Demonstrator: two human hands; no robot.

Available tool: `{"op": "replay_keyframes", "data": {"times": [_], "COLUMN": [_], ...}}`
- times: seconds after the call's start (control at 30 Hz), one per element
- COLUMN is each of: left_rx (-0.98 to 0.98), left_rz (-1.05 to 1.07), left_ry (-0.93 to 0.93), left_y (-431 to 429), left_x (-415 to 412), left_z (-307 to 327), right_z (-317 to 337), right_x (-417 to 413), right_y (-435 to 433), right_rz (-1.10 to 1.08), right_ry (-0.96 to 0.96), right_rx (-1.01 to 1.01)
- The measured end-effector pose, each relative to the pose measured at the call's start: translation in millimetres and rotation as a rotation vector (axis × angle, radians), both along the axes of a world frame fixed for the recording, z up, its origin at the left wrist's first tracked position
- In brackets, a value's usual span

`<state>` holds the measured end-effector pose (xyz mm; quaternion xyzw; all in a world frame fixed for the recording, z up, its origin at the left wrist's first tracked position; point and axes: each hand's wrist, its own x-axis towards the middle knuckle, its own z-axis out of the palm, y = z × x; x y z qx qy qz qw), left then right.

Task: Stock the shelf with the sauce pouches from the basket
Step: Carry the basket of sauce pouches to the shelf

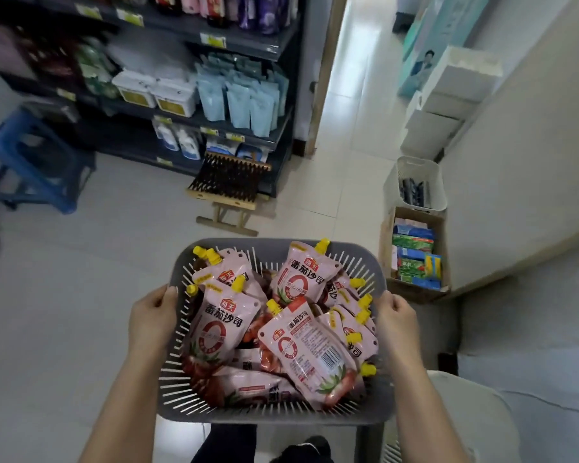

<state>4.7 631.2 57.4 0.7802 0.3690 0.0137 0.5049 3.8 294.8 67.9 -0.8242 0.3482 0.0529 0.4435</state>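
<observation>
Both hands curled round basket rim, sauce pouches inside, folding stool fronting shelf, blue stool left

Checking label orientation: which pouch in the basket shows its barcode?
The sauce pouch on top in the right half of the basket, nearest the camera; the others show none.

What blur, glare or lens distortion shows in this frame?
Head view: the dark shelf unit and blue plastic stool at left are motion-blurred; the pink sauce pouches in the grey slotted plastic basket are sharp; glare washes out the pale tiled corridor floor; verticals lean, wide-angle.
</observation>
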Motion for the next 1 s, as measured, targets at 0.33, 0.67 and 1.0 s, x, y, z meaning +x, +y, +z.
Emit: {"op": "replay_keyframes", "data": {"times": [0.33, 0.67, 1.0], "left_rx": [-0.001, 0.009, -0.072], "left_rz": [0.142, 0.385, 0.734], "left_ry": [-0.03, -0.032, -0.06], "left_y": [128, 210, 246], "left_x": [51, 108, 215], "left_z": [9, 14, 0], "right_z": [10, 15, 1], "right_x": [106, 238, 429], "right_y": [135, 236, 316], "right_rz": [0.161, 0.377, 0.65], "right_ry": [-0.044, -0.061, -0.026], "right_rx": [0.009, 0.011, 0.072]}}
